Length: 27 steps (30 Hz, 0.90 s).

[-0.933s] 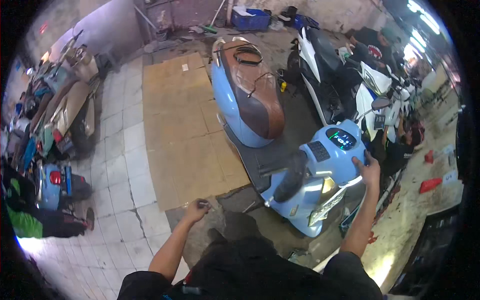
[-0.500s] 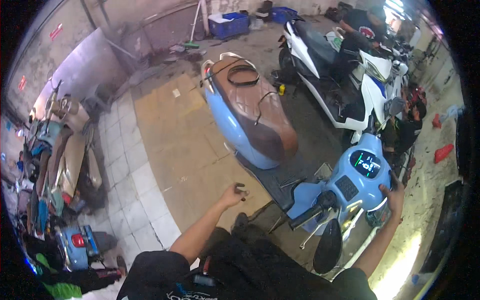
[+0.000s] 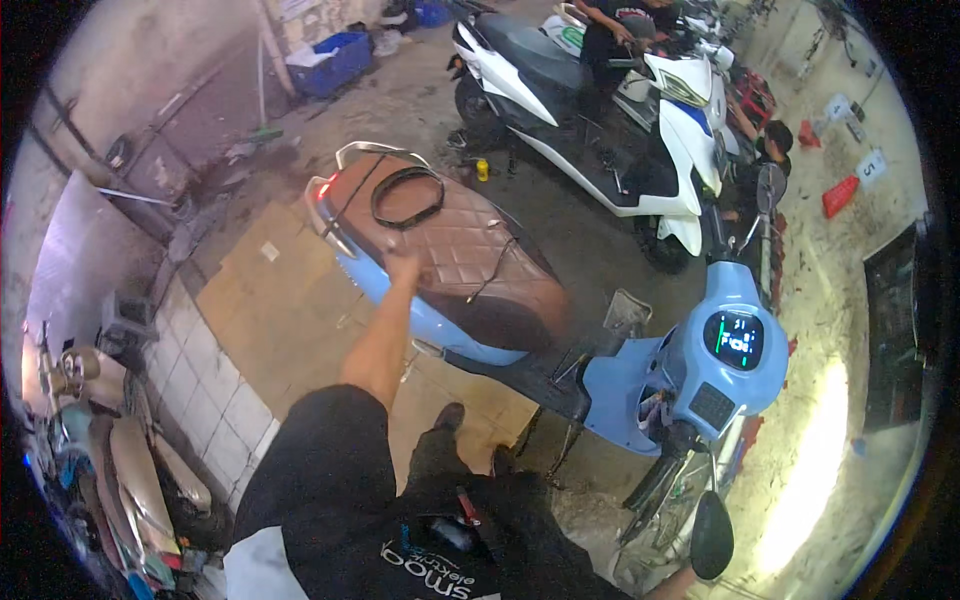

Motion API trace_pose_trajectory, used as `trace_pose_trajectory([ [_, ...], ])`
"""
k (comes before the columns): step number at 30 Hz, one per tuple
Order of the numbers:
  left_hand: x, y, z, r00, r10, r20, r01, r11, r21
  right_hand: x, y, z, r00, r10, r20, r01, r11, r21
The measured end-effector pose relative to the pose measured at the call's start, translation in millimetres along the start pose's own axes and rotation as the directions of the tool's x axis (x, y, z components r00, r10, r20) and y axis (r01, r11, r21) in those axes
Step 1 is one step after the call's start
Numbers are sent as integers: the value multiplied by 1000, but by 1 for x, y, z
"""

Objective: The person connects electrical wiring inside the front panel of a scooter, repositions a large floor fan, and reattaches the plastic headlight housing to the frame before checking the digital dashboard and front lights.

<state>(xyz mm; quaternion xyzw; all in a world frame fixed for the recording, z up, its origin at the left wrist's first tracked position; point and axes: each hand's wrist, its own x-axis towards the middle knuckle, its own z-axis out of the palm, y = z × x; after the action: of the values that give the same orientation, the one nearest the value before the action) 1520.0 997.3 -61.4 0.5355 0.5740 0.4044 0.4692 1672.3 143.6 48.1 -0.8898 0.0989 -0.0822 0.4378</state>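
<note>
A light blue scooter (image 3: pixel 425 325) stands before me, its long seat (image 3: pixel 470 240) quilted and brown. My left hand (image 3: pixel 405 268) reaches out to the near edge of the seat; its fingers are too blurred to read. Close beyond it, a black belt-like loop (image 3: pixel 440 205) lies on the seat. A thin dark cable (image 3: pixel 495 270) with a small end rests farther forward on the seat. At the lower right, only a bit of my right arm (image 3: pixel 680 583) shows beside the black mirror (image 3: pixel 712 535); the right hand itself cannot be made out. The handlebar display (image 3: pixel 733 340) is lit.
A white scooter (image 3: pixel 600 150) stands beyond, with a person (image 3: pixel 615 25) behind it and another person (image 3: pixel 775 145) low by the wall. Brown cardboard (image 3: pixel 270 280) covers the floor tiles. Body panels (image 3: pixel 140 480) are piled at left. A blue crate (image 3: pixel 330 65) sits behind.
My left hand has moved forward from above the cardboard to the seat. My right hand has left the handlebar cover and dropped toward the lower edge. The view has shifted.
</note>
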Motion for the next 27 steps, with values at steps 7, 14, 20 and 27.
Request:
trace_pose_trajectory([
  [7,35,69,17,992,-66,-107,96,947,307,-236,37,63,622,703,345,-709,693,-133],
  [14,19,-1,-2,969,-173,174,232,877,-420,-365,63,17,258,911,322,-922,332,-199],
  [20,-170,-116,-119,894,-378,240,423,889,-174,-348,81,-14,331,872,361,-939,341,38],
  [27,-351,-140,-115,847,-331,417,27,809,587,-176,116,-8,722,593,357,-619,784,-51],
])
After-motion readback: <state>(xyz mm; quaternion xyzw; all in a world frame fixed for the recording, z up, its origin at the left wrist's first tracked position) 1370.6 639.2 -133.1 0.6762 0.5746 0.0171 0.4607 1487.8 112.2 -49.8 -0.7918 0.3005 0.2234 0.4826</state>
